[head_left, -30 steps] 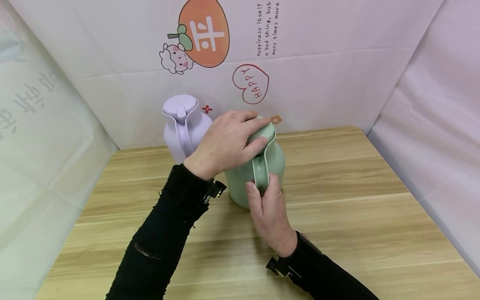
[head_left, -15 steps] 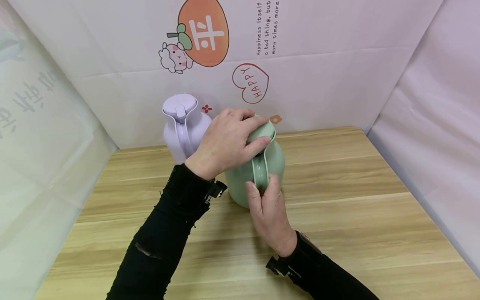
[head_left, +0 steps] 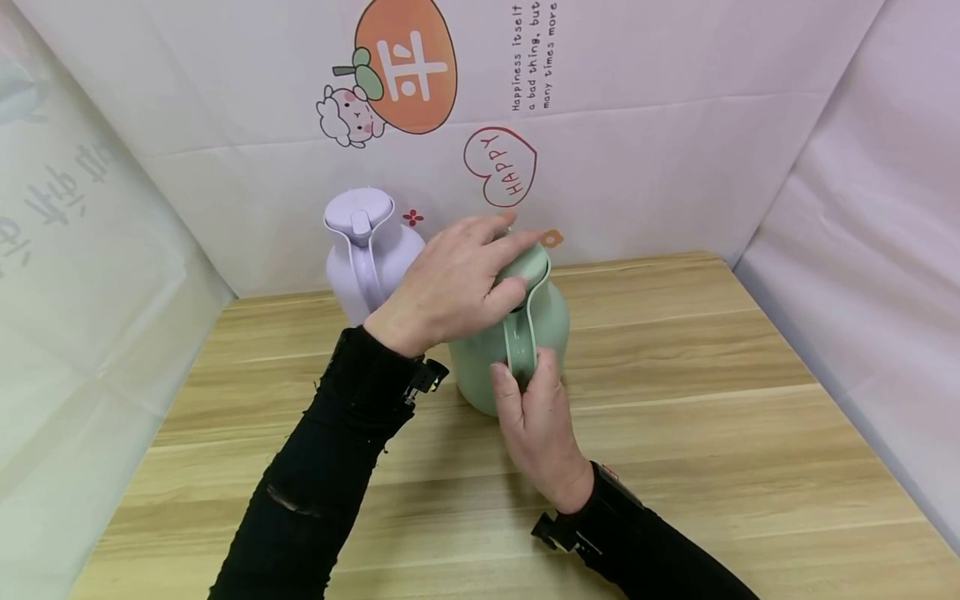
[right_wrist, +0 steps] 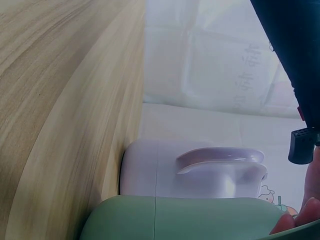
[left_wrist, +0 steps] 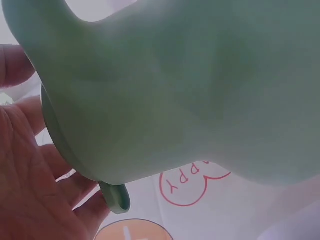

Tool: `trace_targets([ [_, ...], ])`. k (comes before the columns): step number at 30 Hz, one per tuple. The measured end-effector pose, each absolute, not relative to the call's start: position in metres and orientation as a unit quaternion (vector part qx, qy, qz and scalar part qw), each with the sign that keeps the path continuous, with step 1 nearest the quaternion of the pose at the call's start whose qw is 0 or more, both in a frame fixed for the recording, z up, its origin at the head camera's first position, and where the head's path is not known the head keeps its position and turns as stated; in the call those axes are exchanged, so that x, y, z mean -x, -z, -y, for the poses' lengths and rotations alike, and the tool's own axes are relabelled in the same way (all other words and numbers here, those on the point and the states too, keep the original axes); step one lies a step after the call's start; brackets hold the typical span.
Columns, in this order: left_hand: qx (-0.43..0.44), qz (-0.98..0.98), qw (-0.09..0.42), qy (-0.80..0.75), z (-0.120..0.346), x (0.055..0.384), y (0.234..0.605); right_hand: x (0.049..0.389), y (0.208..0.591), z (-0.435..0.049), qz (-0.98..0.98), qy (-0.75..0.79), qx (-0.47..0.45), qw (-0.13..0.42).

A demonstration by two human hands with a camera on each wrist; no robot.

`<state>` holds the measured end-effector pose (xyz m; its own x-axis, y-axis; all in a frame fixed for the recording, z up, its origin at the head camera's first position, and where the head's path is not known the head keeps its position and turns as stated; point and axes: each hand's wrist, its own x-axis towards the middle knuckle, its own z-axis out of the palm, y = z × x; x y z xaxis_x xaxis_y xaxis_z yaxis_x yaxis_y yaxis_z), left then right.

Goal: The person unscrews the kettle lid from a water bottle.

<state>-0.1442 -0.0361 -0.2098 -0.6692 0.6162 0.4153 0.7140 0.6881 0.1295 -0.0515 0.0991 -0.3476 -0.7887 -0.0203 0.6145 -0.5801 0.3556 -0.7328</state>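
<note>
A light green vacuum jug (head_left: 472, 375) stands upright on the table in the head view. My right hand (head_left: 543, 429) grips its handle (head_left: 521, 342), thumb on the near side. Over the round green lid (head_left: 528, 265) lies my left hand (head_left: 453, 287), fingers spread and touching its far edge, thumb by the near edge. The left wrist view has those fingers (left_wrist: 47, 162) fairly straight around the lid end, the palm apart from it. Behind my left hand stands a lilac jug (head_left: 375, 258) with its lid on; the right wrist view shows its handle (right_wrist: 220, 156).
The wood-grain table (head_left: 675, 400) spreads around the jugs. A white printed cloth (head_left: 637, 167) hangs behind it, close to the lilac jug. More pale cloth (head_left: 862, 250) hangs at both sides.
My left thumb has drawn back a little to the left on the lid, and the left fingers have loosened slightly. The right hand and both jugs stay in place.
</note>
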Motion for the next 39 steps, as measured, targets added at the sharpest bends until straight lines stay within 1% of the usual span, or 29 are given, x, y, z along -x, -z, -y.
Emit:
trace_targets([
  [4, 0.370, 0.906, 0.153, 0.136, 0.0360, 0.1434, 0.2089, 0.0513, 0.3476, -0.0992, 0.783, -0.532, -0.188, 0.262],
  [7, 0.367, 0.909, 0.148, 0.132, 0.0360, 0.1428, 0.2086, 0.0510, 0.3468, -0.0995, 0.784, -0.532, -0.186, 0.262],
  [16, 0.358, 0.913, 0.159, 0.113, 0.0359, 0.1417, 0.2076, 0.0511, 0.3458, -0.0990, 0.783, -0.533, -0.186, 0.262],
  [27, 0.332, 0.925, 0.156, 0.104, 0.0350, 0.1393, 0.2068, 0.0513, 0.3467, -0.0990, 0.783, -0.533, -0.187, 0.261],
  [39, 0.323, 0.925, 0.173, 0.098, 0.0333, 0.1382, 0.2073, 0.0513, 0.3463, -0.0999, 0.784, -0.535, -0.187, 0.253],
])
